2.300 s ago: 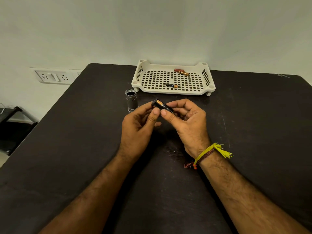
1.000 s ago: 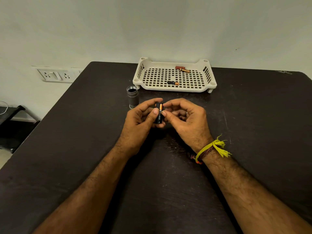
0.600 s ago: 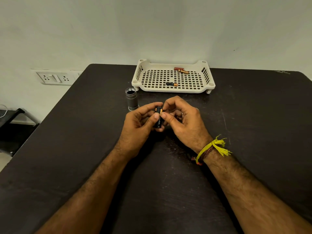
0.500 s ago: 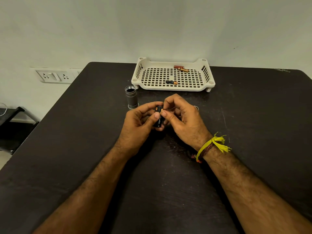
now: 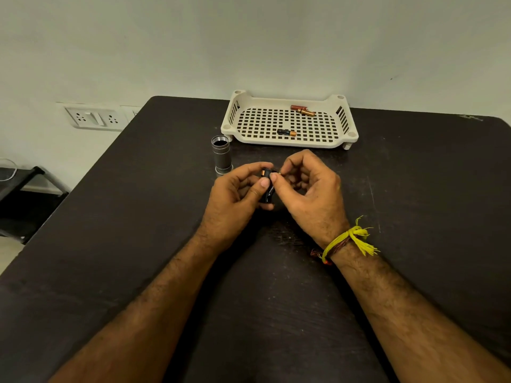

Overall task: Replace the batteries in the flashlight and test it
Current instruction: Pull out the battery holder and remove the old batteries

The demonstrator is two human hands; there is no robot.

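At the centre of the frame, the left hand (image 5: pixel 237 194) grips a short black cylindrical battery holder (image 5: pixel 267 192), held roughly upright above the dark matte bench (image 5: pixel 116 217), with a copper-and-black battery end showing at its top. The right hand (image 5: pixel 309 189) meets it from the right, its thumb and forefinger pinching at the upper side of the holder; the other fingers are curled in. A yellow and brown thread band (image 5: pixel 345 241) circles the right wrist. Just up and left of the hands, the grey metal flashlight tube (image 5: pixel 221 155) stands upright on the bench, its open threaded end up. Above it in the frame sits a cream perforated plastic tray (image 5: pixel 344 134) holding one black-and-copper battery (image 5: pixel 286 132) near its front and two copper-coloured batteries (image 5: pixel 302 110) at its back. A white wall socket panel (image 5: pixel 94 118) shows at the left.
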